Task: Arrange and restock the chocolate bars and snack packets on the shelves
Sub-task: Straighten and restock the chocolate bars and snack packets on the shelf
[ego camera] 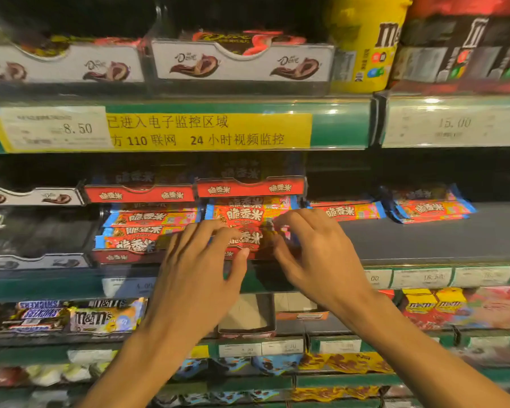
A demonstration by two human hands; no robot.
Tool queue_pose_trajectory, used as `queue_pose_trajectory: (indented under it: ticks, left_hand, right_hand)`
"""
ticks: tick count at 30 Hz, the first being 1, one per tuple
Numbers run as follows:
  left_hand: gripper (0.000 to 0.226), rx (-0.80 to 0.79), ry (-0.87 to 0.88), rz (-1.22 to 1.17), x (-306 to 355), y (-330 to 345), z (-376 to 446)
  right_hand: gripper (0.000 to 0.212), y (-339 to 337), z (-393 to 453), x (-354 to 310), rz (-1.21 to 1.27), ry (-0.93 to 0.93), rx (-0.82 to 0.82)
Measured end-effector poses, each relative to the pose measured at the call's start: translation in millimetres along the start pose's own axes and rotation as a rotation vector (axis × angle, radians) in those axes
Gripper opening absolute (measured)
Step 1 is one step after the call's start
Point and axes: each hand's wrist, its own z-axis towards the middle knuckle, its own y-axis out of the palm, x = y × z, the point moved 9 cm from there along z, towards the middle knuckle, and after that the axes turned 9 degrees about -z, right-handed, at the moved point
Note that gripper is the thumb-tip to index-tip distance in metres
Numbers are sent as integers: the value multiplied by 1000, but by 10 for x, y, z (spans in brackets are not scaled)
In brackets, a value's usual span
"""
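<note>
From the head view, both hands reach to the middle shelf. The left hand and the right hand have their fingers curled round a stack of red chocolate bars with blue ends, the left fingertips on its left part, the right fingertips on its right end, thumbs at its near edge. The stack sits between the two hands, at the front of the shelf. Just left of the left fingers lies a second pile of the same bars in a red tray. Right of the right fingers, two smaller piles lie on the bare shelf, apart from each other. Above the fingers, two red display boxes stand side by side. Higher still, a yellow notice is fixed on the green shelf edge.
</note>
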Motion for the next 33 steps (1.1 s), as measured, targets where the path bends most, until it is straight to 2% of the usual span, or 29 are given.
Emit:
queue_pose_trajectory:
  ticks: [9, 14, 18, 22, 25, 33]
  left_hand:
    - [21, -101, 175, -123, 1045, 790, 542]
    - [37, -136, 184, 16, 1379, 1323, 957]
    - [42, -191, 160, 134, 1444, 1675, 1208]
    - [40, -214, 147, 183, 1420, 1858, 1279]
    - [28, -231, 91, 206, 1400, 1920, 1284]
    - [43, -322, -14, 72, 1371, 1972, 1270]
  right_hand:
    - [22, -293, -278, 1325, -157, 187, -151]
    - [30, -335, -406, 2172, -246, 291, -275]
    - [32, -356, -403, 2638, -269, 271, -299]
    - [32, -272, -336, 2983, -345, 208, -354]
    - [32, -192, -315, 3138, -364, 157, -377]
    - [44, -150, -353, 3286, -299, 168, -439]
